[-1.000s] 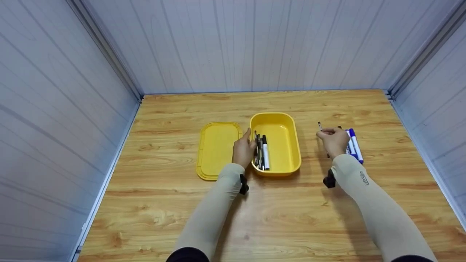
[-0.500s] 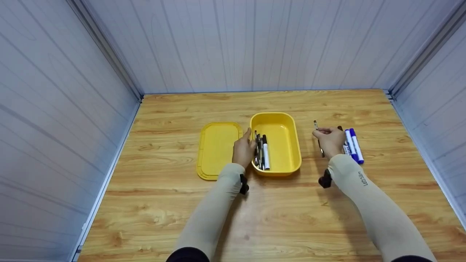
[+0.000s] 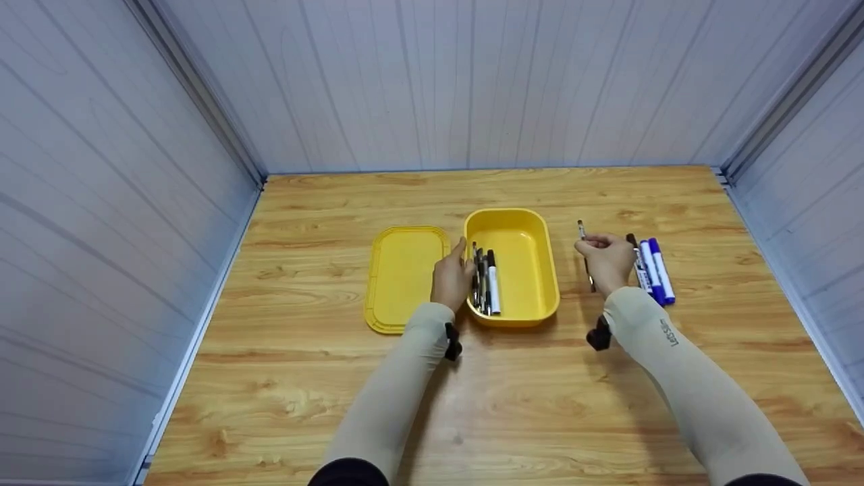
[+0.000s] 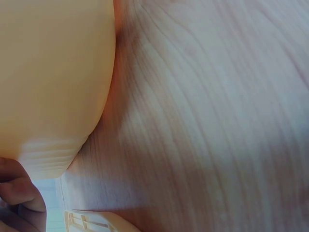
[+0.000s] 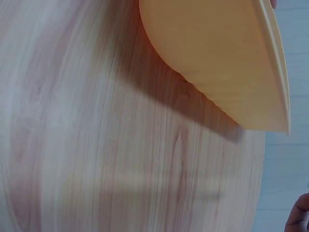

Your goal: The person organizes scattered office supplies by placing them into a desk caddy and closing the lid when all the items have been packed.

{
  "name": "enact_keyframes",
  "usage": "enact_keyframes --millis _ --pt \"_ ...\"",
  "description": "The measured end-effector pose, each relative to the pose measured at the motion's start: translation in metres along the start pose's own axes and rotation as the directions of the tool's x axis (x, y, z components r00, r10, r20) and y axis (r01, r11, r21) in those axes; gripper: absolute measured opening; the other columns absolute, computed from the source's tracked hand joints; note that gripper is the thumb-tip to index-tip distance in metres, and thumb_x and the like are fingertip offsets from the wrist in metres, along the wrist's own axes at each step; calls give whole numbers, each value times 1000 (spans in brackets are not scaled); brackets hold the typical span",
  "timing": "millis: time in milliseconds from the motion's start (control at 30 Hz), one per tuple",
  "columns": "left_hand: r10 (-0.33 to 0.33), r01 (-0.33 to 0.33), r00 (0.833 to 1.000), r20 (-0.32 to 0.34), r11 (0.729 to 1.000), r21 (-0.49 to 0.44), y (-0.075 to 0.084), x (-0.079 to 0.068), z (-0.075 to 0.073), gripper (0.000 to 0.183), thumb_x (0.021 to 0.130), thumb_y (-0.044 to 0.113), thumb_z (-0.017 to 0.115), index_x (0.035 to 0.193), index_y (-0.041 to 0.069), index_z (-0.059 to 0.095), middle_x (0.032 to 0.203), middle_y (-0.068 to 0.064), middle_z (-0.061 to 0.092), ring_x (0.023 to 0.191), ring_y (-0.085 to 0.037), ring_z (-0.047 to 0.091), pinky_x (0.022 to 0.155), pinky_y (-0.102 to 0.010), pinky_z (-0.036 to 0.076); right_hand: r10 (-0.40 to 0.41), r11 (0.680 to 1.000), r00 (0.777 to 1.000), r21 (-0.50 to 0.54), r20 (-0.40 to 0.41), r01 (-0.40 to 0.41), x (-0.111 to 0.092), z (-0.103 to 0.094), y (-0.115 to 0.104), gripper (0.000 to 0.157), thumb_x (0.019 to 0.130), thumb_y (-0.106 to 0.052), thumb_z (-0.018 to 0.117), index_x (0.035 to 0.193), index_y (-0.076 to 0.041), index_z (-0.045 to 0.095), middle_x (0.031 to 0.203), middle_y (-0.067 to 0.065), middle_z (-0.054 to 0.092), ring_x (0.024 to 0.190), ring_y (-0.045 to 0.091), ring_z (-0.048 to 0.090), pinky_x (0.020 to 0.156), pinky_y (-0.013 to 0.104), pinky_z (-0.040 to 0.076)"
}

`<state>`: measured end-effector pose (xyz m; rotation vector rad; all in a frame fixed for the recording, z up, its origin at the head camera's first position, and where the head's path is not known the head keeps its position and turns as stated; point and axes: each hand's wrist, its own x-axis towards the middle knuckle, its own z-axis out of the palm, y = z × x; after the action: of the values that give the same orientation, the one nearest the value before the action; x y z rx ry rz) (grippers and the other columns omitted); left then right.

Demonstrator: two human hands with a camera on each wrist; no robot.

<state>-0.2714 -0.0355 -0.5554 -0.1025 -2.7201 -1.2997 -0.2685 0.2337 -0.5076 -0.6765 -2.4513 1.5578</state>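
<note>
In the head view my right hand [image 3: 607, 262] pinches a slim dark pen [image 3: 589, 271] between thumb and fingertips, its pale upper end pointing toward the back wall. The pen is held above the table, to the right of a yellow plastic box [image 3: 523, 270]. My left hand [image 3: 449, 282] grips the box's left rim. Along that side, inside the box, lie several dark pens [image 3: 481, 287] and a white marker with a black cap [image 3: 493, 290]. In the left wrist view, curled fingers [image 4: 21, 191] show beside the box's outer wall [image 4: 53, 72].
A yellow lid [image 3: 405, 273] lies flat left of the box, partly behind my left hand. Right of my right hand lie two white markers with blue caps [image 3: 662, 270] and a dark-tipped marker [image 3: 638, 263]. Panelled walls [image 3: 432, 88] border the wooden table [image 3: 513, 398].
My right hand has moved left with the pen, away from the markers, uncovering more of them. The left hand and the box have stayed in place.
</note>
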Motion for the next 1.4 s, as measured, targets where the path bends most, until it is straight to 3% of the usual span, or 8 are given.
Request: enact_keyframes --millis 467,833,1400 --pt "-25 26 999 31 999 -30 0 0 -1 54 97 13 50 151 11 40 58 5 40 52 -9 35 52 -24 32 -47 998 999 32 -6 47 -6 10 -4 28 83 -15 73 109 -3 73 86 -2 64 80 8 59 69 17 49" --pt "-9 9 1000 -1 1000 0 -1 0 0 54 95 11 54 148 10 45 57 6 37 52 -9 33 53 -25 33 -33 999 999 35 36 32 -13 22 -11 28 84 -15 70 110 -4 72 93 1 65 84 11 59 70 19 49" --pt "-22 23 999 29 999 -29 -2 0 0 55 96 12 52 150 11 42 58 6 39 51 -9 34 52 -24 31 -13 998 996 68 87 7 -19 39 -12 23 84 -12 70 106 -4 72 92 3 66 83 11 60 70 18 51"
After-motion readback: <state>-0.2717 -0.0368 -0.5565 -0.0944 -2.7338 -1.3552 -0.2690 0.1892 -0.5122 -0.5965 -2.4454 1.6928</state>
